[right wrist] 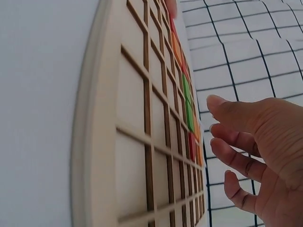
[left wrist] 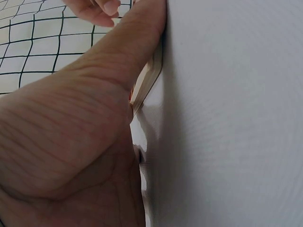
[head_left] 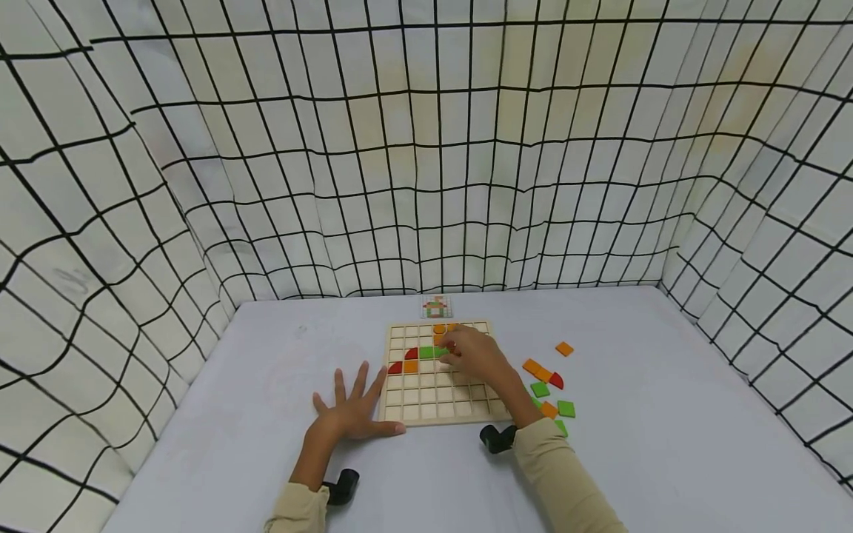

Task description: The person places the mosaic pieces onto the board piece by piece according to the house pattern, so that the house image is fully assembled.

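Note:
A wooden grid board [head_left: 426, 411] lies on the table, partly filled with flat tiles. Red quarter-round tiles [head_left: 395, 368], an orange square [head_left: 410, 366] and green squares [head_left: 426, 353] sit in its cells. More orange tiles [head_left: 438, 329] are at the far side. My right hand [head_left: 476, 359] is over the board's upper right, fingers loosely bent, with no tile visible between them in the right wrist view. In that view a red tile [right wrist: 191, 145] sits in the grid near the fingertips. My left hand [head_left: 353, 411] rests flat, fingers spread, at the board's left edge.
Loose orange, green and red tiles, among them a green square [head_left: 566, 409] and an orange square [head_left: 564, 349], lie right of the board. A small pattern card [head_left: 437, 306] lies behind it. Black netting [head_left: 460, 163] over white walls encloses the table [head_left: 666, 414].

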A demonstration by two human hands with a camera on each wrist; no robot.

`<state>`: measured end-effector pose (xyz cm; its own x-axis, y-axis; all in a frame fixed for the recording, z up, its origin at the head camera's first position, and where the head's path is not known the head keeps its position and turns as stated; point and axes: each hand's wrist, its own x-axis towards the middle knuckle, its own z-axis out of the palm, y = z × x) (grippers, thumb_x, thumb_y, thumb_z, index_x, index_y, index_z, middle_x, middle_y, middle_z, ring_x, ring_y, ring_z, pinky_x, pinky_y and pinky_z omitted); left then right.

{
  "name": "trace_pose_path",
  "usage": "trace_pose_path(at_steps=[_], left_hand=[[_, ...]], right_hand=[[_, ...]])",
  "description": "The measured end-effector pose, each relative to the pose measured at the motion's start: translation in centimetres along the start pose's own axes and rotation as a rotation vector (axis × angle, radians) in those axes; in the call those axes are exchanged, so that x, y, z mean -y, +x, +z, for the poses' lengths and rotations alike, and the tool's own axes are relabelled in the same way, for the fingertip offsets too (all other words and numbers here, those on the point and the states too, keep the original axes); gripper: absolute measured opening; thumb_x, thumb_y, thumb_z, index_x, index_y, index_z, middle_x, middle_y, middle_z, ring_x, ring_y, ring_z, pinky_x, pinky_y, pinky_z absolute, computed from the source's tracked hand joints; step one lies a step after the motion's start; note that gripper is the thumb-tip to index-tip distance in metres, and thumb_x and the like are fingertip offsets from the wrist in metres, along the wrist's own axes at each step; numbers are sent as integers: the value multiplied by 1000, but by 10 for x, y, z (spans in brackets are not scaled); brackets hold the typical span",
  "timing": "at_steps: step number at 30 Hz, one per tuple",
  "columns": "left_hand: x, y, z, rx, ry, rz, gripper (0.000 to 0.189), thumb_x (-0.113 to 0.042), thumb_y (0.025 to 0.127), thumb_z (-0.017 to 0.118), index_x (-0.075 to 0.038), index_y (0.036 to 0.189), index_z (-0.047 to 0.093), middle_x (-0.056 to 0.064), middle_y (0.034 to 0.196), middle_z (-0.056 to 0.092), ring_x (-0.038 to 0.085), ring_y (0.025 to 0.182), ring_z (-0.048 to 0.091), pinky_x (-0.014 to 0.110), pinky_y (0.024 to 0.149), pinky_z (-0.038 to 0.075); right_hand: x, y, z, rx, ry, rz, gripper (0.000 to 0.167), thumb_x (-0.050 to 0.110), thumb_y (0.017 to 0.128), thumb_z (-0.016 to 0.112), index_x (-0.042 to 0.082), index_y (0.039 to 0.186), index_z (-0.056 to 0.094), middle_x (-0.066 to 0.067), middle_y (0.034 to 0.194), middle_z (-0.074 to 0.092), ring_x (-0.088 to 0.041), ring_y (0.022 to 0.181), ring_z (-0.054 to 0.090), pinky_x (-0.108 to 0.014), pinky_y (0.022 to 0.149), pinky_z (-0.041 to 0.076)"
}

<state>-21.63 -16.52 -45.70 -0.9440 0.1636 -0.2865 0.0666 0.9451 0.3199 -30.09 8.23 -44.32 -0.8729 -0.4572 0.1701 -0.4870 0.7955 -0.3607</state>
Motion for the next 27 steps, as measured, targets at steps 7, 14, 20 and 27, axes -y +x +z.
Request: trace_pose_path(at_steps=[7,14,20,27], left_hand=[[-1,-1,-1,-8,-13,3,114,-73,70,70,-21,157,18,18,165,0,57,144,-11,84,99,-2],[-1,-2,-2,-1,-12,-7,114,-73,70,69,-21,157,18,18,165,0,57,144,-11,84,99,-2],[-1,0,-1,-3,-16,-16,114,-73,70,70,-22,158,17,18,165,-1,57,144,-12,84,99,-3],[-2,2,0,-8,-19,-5,114,-73,70,70,-21,157,18,18,165,0,57,144,-12,84,99,-3]], right_hand=[[-27,-11,-9,-28,15,42,21,27,90,72,14,105,72,1,100,68,-13,85,63,-28,68,53],[-47,-27,-20,-9,29,145,21,27,90,71,13,106,71,1,98,65,-14,84,62,-30,67,51],[-63,-39,-29,-18,23,171,23,28,90,71,11,105,71,-1,98,65,-16,86,62,-30,65,50],[-79,-51,-37,1,46,250,25,25,90,72,9,108,70,-5,100,65,-18,85,60,-33,71,51]])
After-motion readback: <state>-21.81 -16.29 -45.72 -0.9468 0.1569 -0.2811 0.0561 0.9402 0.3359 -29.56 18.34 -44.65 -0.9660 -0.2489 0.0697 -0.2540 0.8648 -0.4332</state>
